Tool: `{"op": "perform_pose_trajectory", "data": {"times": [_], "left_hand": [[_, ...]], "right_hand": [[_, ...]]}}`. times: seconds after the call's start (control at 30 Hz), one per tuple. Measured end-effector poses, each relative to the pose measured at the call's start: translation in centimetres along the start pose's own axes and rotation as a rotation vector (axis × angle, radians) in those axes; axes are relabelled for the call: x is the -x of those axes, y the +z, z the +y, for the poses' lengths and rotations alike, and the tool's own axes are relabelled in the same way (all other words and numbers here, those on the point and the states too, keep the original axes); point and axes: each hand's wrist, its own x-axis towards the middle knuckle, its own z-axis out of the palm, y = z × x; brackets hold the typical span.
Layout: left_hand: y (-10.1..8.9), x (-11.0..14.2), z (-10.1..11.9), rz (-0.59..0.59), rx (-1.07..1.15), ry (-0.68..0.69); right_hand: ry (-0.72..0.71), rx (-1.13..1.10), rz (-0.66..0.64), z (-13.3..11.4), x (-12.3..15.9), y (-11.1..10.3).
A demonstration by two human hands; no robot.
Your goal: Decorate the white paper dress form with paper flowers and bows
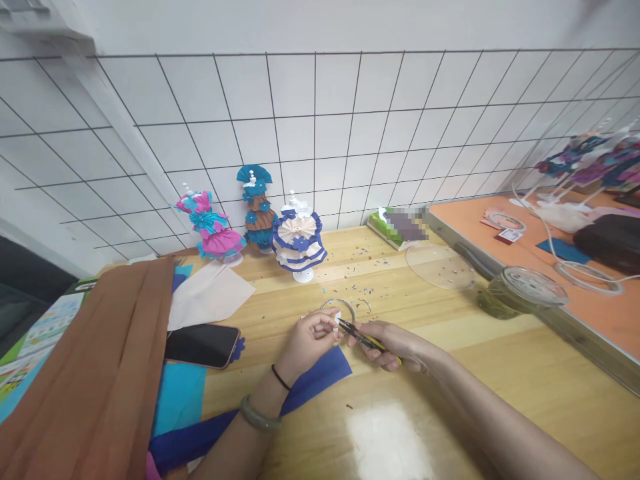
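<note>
My left hand (307,341) is closed in a pinch on a small white piece (336,317) at the middle of the wooden table (450,373). My right hand (395,345) grips a dark, yellow-handled tool (361,338), scissors or tweezers, whose tip touches the white piece. A clear ring (339,305) lies just behind the fingers. A dark blue paper sheet (320,377) lies under my left wrist.
Three paper-dress figurines, pink (213,228), brown-teal (257,207) and white-blue (299,239), stand by the grid wall. A phone (201,345), brown cloth (100,373) and coloured papers lie left. A clear lid (440,267), a lidded drink cup (515,293) and an orange table (590,293) are right.
</note>
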Motion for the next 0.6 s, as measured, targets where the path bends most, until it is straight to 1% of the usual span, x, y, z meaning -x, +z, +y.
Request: {"op": "perform_pose_trajectory", "data": {"times": [0.17,0.37,0.5,0.6], "left_hand": [[-0.07,-0.04,-0.17,-0.019,-0.009,0.009],[-0.06,-0.04,-0.20,-0.028,-0.011,-0.006],[-0.06,-0.01,-0.19,-0.037,0.003,-0.018],[-0.05,-0.02,-0.05,-0.023,-0.006,-0.025]], "right_hand": [[-0.062,0.028,0.015,0.17,-0.62,-0.05],[-0.163,0.128,0.038,0.41,-0.84,-0.28],[-0.176,0.136,0.039,0.57,-0.87,-0.51],[-0.188,0.114,0.065,0.41,-0.51,-0.94]]}}
